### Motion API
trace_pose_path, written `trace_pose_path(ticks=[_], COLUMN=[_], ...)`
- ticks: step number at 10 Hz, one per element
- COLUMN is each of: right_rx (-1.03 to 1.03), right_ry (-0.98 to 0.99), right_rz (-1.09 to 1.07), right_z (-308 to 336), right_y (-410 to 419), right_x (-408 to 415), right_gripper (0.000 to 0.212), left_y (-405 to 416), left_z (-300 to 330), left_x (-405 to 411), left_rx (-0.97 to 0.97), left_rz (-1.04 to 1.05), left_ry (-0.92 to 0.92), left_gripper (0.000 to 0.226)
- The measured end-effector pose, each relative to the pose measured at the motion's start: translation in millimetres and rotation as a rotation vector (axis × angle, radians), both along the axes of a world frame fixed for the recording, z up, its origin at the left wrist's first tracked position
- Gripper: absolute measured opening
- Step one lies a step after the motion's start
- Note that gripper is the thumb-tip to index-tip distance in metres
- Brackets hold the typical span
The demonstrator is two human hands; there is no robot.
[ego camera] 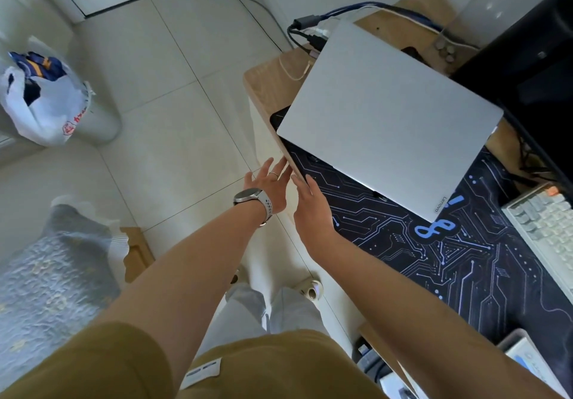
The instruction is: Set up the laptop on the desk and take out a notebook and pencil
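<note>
Stretching away to the left, the tiled floor (173, 88) gives the widest open room, bounded by a grey bed cover (46, 274) at the lower left and a white bin with a bag (46, 101) further back. On the right the wooden counter (263, 79) ends in a pale edge running down toward the person. A dark circuit-print mat (434, 259) covers most of it. A black monitor (533, 67) closes off the far right, with a pale keyboard (542, 228) below it. The closed silver laptop (387, 119) lies on the mat, its left corner reaching to the counter edge and its back end near a bundle of cables (310, 31). Both hands are spread with straight fingers and hold nothing: the left hand (269, 186), wearing a watch (251, 197), sits just off the counter edge, and the right hand (313, 206) seems to hover at that edge, near the laptop's corner.
</note>
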State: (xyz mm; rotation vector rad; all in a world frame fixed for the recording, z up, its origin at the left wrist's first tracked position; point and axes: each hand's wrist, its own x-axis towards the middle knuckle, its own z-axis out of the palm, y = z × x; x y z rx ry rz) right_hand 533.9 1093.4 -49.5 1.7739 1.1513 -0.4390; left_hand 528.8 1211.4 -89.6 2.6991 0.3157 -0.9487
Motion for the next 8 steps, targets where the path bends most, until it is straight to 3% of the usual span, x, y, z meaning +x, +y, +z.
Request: trace_pose_path(ticks=[1, 4, 5, 6, 8], right_rx=[-0.036, -0.014, 0.114, 0.397, 0.574], right_ry=[-0.028, 0.039, 0.165, 0.300, 0.310], right_rz=[0.058, -0.036, -0.160, -0.293, -0.573], right_z=[-6.1, 2.5, 10.9, 23.8, 35.7], right_y=[0.4, 14.5, 15.9, 12.1, -21.9], right_x=[-2.4, -1.0, 7.0, 14.3, 0.7], right_gripper=[0.066, 0.068, 0.056, 0.040, 0.033], left_y=[-0.8, 1.6, 1.2, 0.6, -2.3], left_z=[-0.3, 3.8, 6.8, 13.1, 25.3], left_x=[-0.3, -1.4, 0.2, -0.1, 5.5], left_rx=[-0.002, 0.063, 0.074, 0.074, -0.069], left_rz=[0.011, -0.047, -0.053, -0.039, 0.033], left_ry=[0.004, -0.010, -0.025, -0.058, 0.030], left_gripper=[0.085, 0.083, 0.078, 0.070, 0.050])
